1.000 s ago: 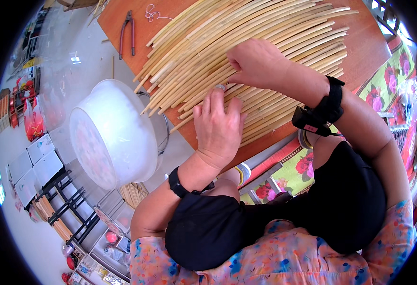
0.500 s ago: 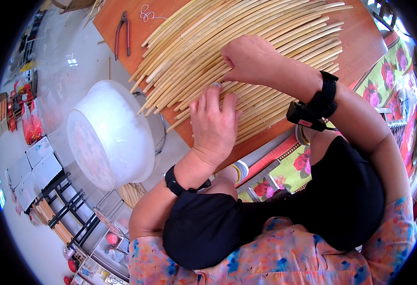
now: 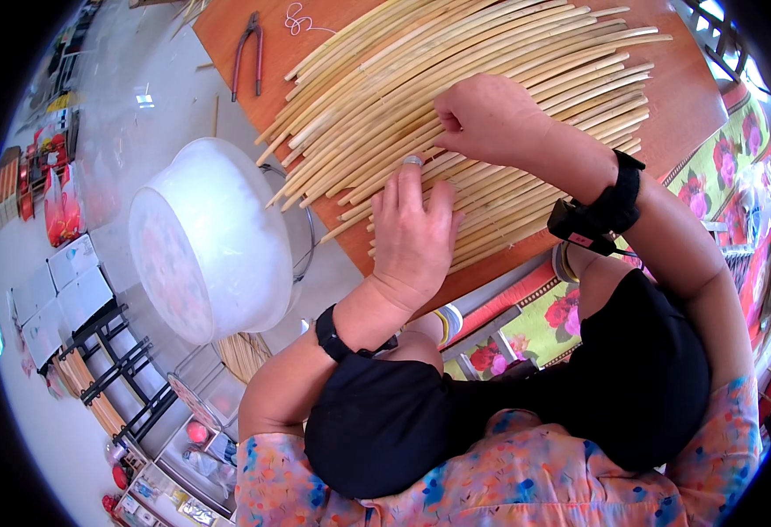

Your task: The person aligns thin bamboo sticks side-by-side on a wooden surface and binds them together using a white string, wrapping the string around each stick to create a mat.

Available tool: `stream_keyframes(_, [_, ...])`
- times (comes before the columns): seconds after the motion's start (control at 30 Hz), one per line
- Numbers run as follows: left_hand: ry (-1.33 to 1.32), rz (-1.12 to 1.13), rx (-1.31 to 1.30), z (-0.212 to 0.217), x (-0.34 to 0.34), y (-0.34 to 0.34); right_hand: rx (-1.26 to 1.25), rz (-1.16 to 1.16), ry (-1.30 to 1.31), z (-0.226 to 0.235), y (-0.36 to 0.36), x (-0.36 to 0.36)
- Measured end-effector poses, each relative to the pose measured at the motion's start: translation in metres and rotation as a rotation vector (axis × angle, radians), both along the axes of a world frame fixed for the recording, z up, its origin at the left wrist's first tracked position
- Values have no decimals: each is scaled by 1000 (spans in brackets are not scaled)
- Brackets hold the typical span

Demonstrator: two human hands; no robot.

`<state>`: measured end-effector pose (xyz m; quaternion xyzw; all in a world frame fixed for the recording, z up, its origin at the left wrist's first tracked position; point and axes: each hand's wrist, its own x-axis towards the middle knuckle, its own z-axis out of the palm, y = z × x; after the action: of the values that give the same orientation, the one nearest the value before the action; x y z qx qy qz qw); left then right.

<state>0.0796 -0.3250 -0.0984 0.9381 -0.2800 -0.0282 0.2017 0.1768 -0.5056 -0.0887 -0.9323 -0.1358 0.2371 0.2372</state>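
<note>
Many pale, peeled cane sticks lie side by side on an orange-brown table, bowed slightly. My left hand rests on the nearer sticks with fingers stretched out, and a pale band shows round one fingertip. Just beyond it and to the right, my right hand is closed low over the sticks, thumb and fingers pressed together. Whatever the right hand pinches is hidden. A narrow gap between the sticks shows near my fingertips.
Pincers with red handles and a loose white thread lie at the table's far left. A white plastic tub stands left of the table. A bundle of thin strands lies below it. Floral cloth shows near my knees.
The whole view has shifted, so the table and sticks sit slightly farther right. Both hands keep nearly the same pose and place over the sticks.
</note>
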Motion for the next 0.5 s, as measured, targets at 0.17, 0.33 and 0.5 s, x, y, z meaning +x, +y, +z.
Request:
stream_keyframes(0.17, [-7,42,51,4,1,-3,-53,4,-13,4,4,2])
stream_keyframes(0.33, [-8,45,58,8,3,-5,-31,-23,-97,-6,2,-1])
stream_keyframes(0.5, [-17,37,44,5,4,-2,-2,-53,-119,-9,3,-3])
